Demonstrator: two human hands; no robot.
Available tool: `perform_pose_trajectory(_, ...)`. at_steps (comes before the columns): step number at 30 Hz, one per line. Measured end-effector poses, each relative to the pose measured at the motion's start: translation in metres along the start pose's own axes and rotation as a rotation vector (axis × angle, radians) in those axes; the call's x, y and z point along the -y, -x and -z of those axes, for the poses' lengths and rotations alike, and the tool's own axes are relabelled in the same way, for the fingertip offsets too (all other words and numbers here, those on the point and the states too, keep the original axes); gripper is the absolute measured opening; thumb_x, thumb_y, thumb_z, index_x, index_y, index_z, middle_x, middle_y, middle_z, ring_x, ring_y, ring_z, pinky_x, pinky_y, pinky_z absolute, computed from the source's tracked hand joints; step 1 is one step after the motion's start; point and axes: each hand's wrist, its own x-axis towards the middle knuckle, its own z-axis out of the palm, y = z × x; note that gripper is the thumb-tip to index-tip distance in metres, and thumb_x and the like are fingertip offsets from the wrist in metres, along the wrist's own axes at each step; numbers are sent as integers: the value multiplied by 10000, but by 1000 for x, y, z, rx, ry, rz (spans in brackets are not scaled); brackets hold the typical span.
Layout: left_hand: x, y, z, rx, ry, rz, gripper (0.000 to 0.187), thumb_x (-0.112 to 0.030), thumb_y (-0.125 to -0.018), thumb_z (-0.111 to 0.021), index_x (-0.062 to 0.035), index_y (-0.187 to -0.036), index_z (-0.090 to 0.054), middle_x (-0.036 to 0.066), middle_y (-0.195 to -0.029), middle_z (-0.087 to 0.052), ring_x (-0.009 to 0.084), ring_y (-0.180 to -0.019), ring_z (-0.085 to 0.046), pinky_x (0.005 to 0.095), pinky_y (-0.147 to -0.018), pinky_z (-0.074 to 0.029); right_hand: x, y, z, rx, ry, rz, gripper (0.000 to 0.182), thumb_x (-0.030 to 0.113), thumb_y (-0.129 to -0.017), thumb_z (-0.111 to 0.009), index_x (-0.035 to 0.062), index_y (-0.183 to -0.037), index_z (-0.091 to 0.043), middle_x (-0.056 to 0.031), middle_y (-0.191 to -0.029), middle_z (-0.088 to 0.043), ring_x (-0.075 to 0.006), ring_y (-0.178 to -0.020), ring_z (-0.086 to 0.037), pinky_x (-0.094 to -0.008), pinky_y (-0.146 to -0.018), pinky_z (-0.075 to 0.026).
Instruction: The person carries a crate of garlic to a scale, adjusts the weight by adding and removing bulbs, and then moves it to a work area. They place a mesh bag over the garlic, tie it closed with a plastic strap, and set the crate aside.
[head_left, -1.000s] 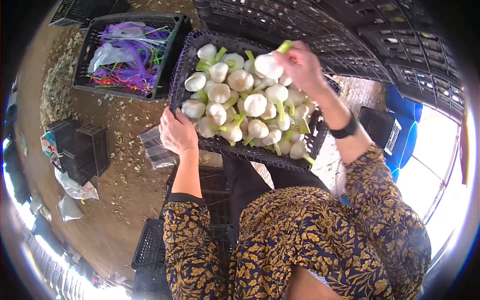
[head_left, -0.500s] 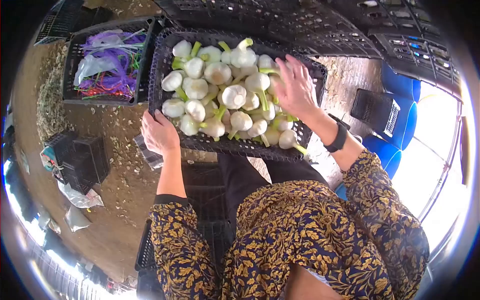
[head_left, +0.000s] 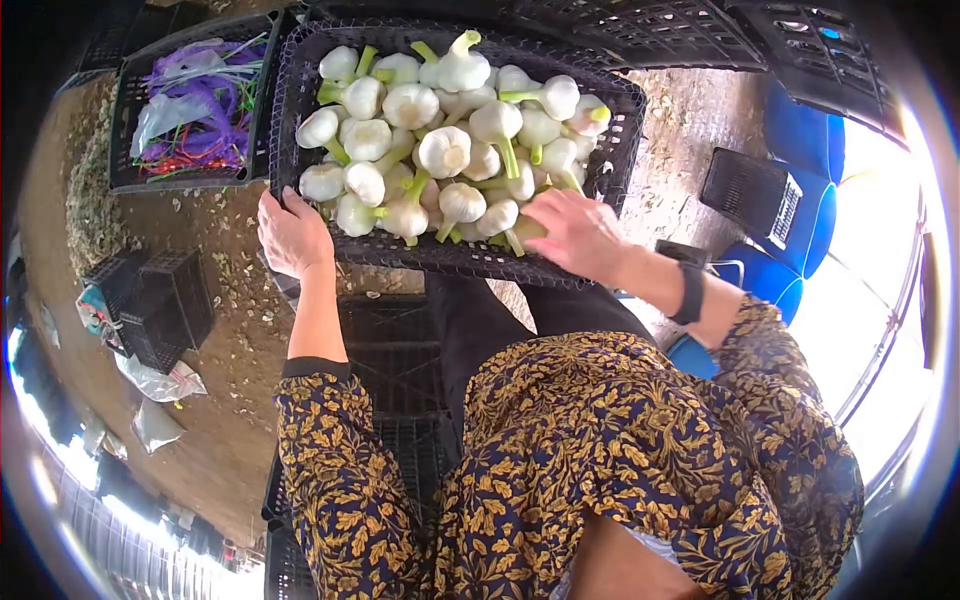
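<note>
Head view: purple netting point(head_left: 218, 125) inside a black box point(head_left: 262, 110); left hand point(head_left: 297, 235) at the near-left corner of a crate point(head_left: 420, 258), fingers pinching its rim; garlic bulbs point(head_left: 445, 152) heaped inside that crate; right hand point(head_left: 578, 238) at the near-right bulbs, fingers bent, cannot tell whether pinching one.

Garlic bulbs point(head_left: 445, 152), between left hand point(head_left: 296, 235) and right hand point(head_left: 572, 232): off-white; stems point(head_left: 510, 158), pale green.
Plastic crate point(head_left: 430, 266), at left hand: black.
Mesh netting point(head_left: 222, 133), beyond left hand: purple.
Wristband point(head_left: 690, 293), behind right hand: black.
Blouse point(head_left: 640, 430), behind both hands: navy, golden-yellow leaf pattern.
Trousers point(head_left: 465, 320), between the wrists: black.
Containers point(head_left: 812, 215), right of right hand: blue.
</note>
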Motion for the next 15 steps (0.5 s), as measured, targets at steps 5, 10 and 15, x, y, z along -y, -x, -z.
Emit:
perform_pose_trajectory(5,2,-2,0,-17,-13,-18,406,-357,-924,-426,-72,-1201,-512,106,-1156,-585,294,-1048,-548,417,-842,-439,9,8,-11,157,243,-189,268,235,-701,-663,74,-899,-581,-87,-915,-525,-262,-860,-528,-399,-715,-448)
perform_pose_trajectory(10,1,0,-1,-38,22,-30,401,-354,-925,-423,-78,-1202,-512,99,-1157,-586,298,-1059,-540,423,-852,-431,-7,6,-21,-59,246,-138,253,165,-688,-639,75,-918,-587,-95,-914,-510,-278,-893,-510,-388,-759,-419)
perform_pose_trajectory(15,4,2,-3,-66,102,-47,487,-382,-899,-461,-82,-1283,-448,120,-1222,-551,311,-1111,-516,414,-886,-419,-15,7,-25,-66,283,-155,254,104,-671,-626,82,-921,-583,-101,-933,-500,-278,-921,-517,-394,-764,-431)
